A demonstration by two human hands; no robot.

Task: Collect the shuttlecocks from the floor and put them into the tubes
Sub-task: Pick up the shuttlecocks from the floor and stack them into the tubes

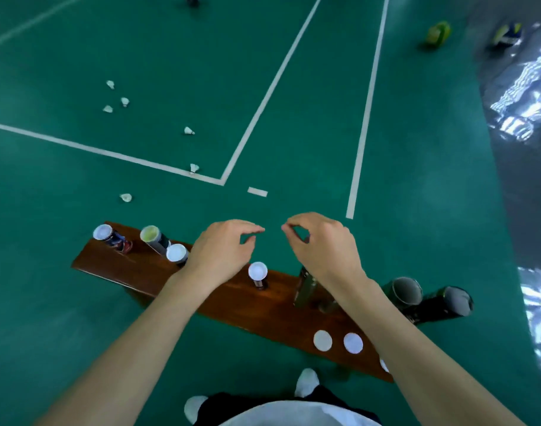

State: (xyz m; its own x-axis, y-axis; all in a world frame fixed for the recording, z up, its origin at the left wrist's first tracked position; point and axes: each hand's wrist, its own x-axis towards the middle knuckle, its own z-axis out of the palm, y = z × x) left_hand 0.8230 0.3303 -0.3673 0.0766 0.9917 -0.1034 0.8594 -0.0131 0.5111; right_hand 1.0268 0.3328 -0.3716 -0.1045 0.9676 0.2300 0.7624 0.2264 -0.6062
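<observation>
Several white shuttlecocks lie on the green court floor: one near the bench [126,197], one on the white line [194,168], one further out [188,130] and a cluster far left [124,101]. Capped tubes stand on the wooden bench [134,265]: one at its left end [109,236], a yellow-lidded one [155,238], another [177,253] and one in the middle [258,273]. An open tube [304,285] stands under my right wrist. My left hand [223,250] and right hand [320,241] hover above the bench, fingers loosely curled, holding nothing.
Two loose white lids [322,340] [353,343] lie on the bench's right part. Two dark open tubes [404,292] [447,304] stand on the floor right of it. Two balls [437,32] [508,33] sit far right near a shiny grey sheet [524,118]. My white socks [307,381] are below.
</observation>
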